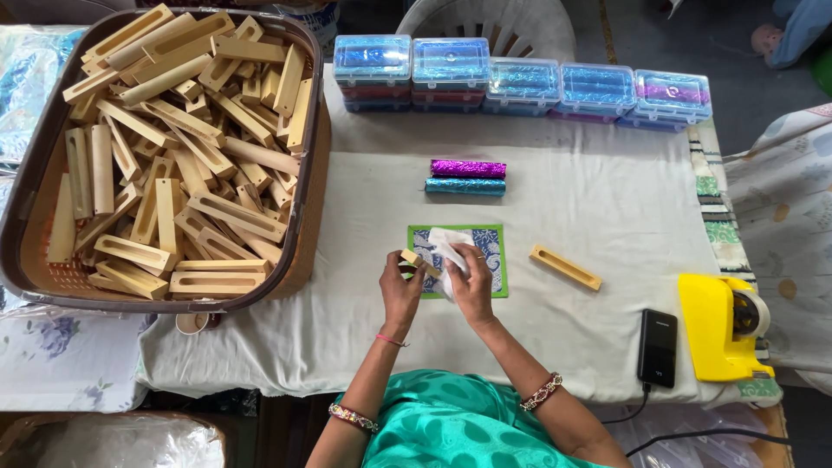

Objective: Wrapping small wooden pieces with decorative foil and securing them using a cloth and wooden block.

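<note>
Head view, looking down at a table (607, 347) covered with a white cloth.

Left hand (400, 290): fingers closed on a small wooden block (414, 260), held just above the near-middle of the table. Right hand (471, 282): closed on a white cloth (448, 247), pressed against the block. Hands close together, nearly touching. Both sit over a green-bordered patterned mat (494, 260) lying near the middle of the table.

Beyond the mat, toward the far edge: a purple foil-wrapped bar (468, 168) and a teal foil-wrapped bar (465, 186), side by side, touching along their length. Along the far edge: a row of clear plastic boxes (520, 82), stacked, with blue and purple contents.

Right of the mat, apart from it: one slotted wooden piece (565, 267), lying at an angle. Near the right near corner: a black power bank (658, 347) with cable, and just beside it a yellow tape dispenser (724, 328).

Left edge: a large brown basket (17, 217) heaped with slotted wooden pieces (173, 156). A small cup (191, 323) sits just under the basket's near rim.
</note>
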